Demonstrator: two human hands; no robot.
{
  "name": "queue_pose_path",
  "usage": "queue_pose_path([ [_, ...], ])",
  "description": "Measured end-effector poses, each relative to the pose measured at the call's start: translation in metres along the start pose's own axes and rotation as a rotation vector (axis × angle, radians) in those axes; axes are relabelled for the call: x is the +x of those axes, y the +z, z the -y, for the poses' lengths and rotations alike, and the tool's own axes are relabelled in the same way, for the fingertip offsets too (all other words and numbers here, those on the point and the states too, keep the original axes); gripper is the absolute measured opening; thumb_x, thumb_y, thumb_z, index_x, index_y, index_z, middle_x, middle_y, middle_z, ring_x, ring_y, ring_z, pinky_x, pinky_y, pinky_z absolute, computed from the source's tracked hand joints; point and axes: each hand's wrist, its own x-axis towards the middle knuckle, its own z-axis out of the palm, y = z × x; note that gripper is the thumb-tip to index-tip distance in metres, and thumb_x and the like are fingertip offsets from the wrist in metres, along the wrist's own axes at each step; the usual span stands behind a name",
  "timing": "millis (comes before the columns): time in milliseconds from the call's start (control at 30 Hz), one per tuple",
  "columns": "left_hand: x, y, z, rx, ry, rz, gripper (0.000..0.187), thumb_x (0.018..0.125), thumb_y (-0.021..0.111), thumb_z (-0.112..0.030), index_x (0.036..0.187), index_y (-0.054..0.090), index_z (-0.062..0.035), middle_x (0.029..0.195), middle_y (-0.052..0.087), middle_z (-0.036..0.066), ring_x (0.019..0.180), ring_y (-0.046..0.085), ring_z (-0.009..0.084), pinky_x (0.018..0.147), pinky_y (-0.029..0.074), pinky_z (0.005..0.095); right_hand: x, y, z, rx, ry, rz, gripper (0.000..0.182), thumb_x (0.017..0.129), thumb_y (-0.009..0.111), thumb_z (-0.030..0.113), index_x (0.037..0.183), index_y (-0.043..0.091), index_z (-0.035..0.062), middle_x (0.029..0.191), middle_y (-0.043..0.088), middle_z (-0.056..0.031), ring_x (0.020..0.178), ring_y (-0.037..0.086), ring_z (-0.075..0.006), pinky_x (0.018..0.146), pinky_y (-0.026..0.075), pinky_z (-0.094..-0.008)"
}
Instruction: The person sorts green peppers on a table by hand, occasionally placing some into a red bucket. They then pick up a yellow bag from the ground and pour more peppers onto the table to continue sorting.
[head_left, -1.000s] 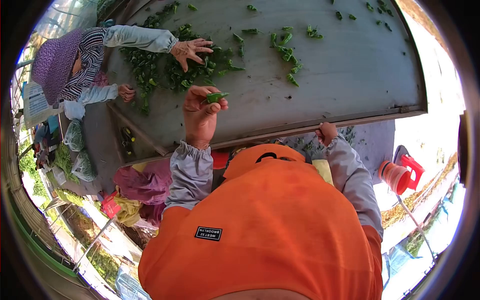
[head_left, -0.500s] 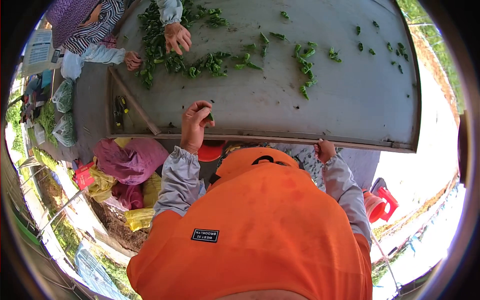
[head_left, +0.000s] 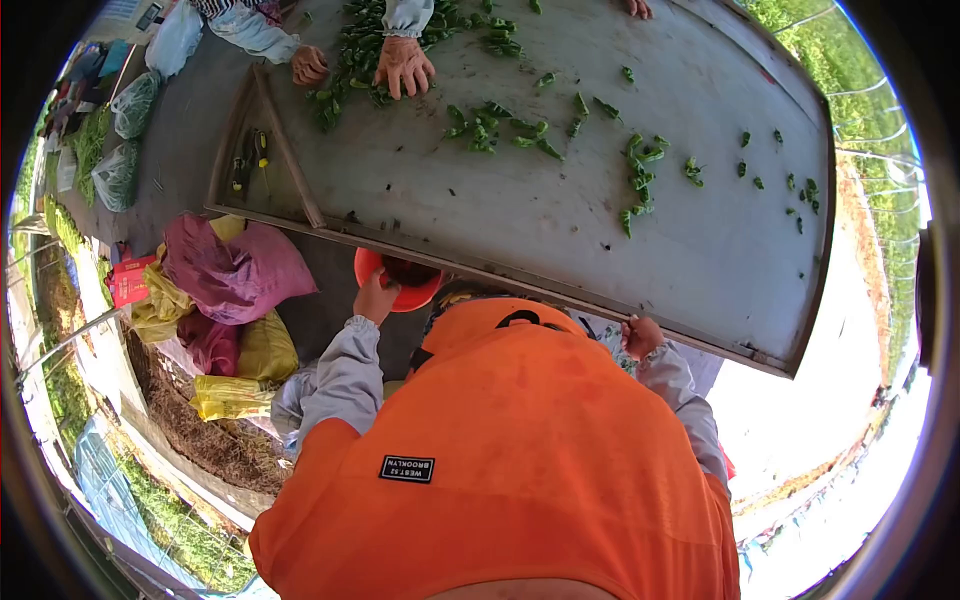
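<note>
My left hand [head_left: 374, 297] is at the near rim of a red bucket [head_left: 428, 291] below the table's front edge. Its fingers are bent and closed over the rim, and whatever they hold is hidden. At the right, my right hand [head_left: 642, 337] is curled closed on the raised wooden edge of the table [head_left: 540, 285]. Small curled green vegetables, which look like peppers [head_left: 640, 180], lie scattered on the grey tabletop. A larger pile [head_left: 355, 60] is at the far left. Dark contents show inside the bucket.
Another person's hand [head_left: 404, 68] reaches over the pile, their other hand [head_left: 310, 66] beside it. A third hand [head_left: 640, 8] shows at the far edge. A wooden strip [head_left: 288, 150] crosses the table's left corner, near yellow-handled tools [head_left: 262, 150]. Pink sacks [head_left: 245, 270] stand left.
My left hand has gone from above the tabletop, with a small green piece pinched in it, down to the red bucket. My right hand stays at the edge. The view has turned.
</note>
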Motion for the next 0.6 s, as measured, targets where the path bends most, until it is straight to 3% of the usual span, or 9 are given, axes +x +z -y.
queue_pose_path([
  [100,-0.007,0.002,0.003,0.026,-0.072,-0.047,0.040,0.076,0.065,-0.021,0.107,0.056,0.0028,0.072,0.062,0.012,0.060,0.060,0.0162,0.055,0.048,0.0306,0.010,-0.004,-0.002,-0.018,-0.013,0.016,0.019,0.097,0.034,0.025,0.085,0.042,0.0118,0.069,0.046,-0.0041,0.054,0.043,-0.0167,0.046,0.035,-0.0332],
  [233,-0.026,0.021,0.006,-0.368,-0.296,-0.050,0.035,0.078,0.063,-0.018,0.106,0.056,0.0026,0.076,0.062,0.010,0.061,0.060,0.0156,0.053,0.048,0.0291,0.006,-0.006,-0.007,-0.133,-0.127,0.033,0.025,0.097,0.036,0.033,0.085,0.043,0.0122,0.068,0.048,-0.0039,0.053,0.044,-0.0160,0.044,0.036,-0.0337],
  [300,-0.054,0.016,-0.028,-0.621,-0.436,-0.066,0.030,0.078,0.061,-0.016,0.102,0.058,0.0021,0.077,0.063,0.009,0.060,0.061,0.0176,0.054,0.049,0.0303,-0.009,0.002,-0.013,-0.155,-0.194,0.024,0.026,0.096,0.040,0.034,0.085,0.043,0.0103,0.067,0.047,-0.0045,0.053,0.044,-0.0166,0.044,0.037,-0.0339],
  [400,-0.111,0.036,-0.060,-0.799,-0.591,-0.053,0.023,0.079,0.060,-0.013,0.098,0.059,0.0009,0.071,0.059,0.004,0.053,0.055,0.0103,0.045,0.044,0.0244,-0.016,0.005,-0.022,-0.153,-0.310,0.044,0.028,0.094,0.045,0.034,0.084,0.044,0.0081,0.066,0.046,-0.0046,0.053,0.044,-0.0168,0.044,0.038,-0.0341],
  [467,-0.149,0.061,-0.063,-0.912,-0.705,0.085,0.023,0.079,0.060,-0.013,0.098,0.058,-0.0002,0.070,0.057,0.004,0.053,0.055,0.0115,0.043,0.043,0.0243,-0.007,0.006,-0.031,-0.111,-0.399,0.031,0.030,0.092,0.048,0.036,0.083,0.045,0.0084,0.066,0.046,-0.0036,0.052,0.045,-0.0156,0.040,0.038,-0.0334],
  [600,-0.231,0.089,-0.073,-0.929,-0.807,0.118,0.021,0.079,0.059,-0.012,0.098,0.059,-0.0020,0.071,0.057,0.003,0.054,0.055,0.0115,0.044,0.044,0.0244,-0.011,0.003,-0.037,-0.143,-0.436,0.011,0.031,0.091,0.052,0.038,0.082,0.047,0.0089,0.065,0.046,-0.0031,0.048,0.045,-0.0144,0.036,0.036,-0.0307],
])
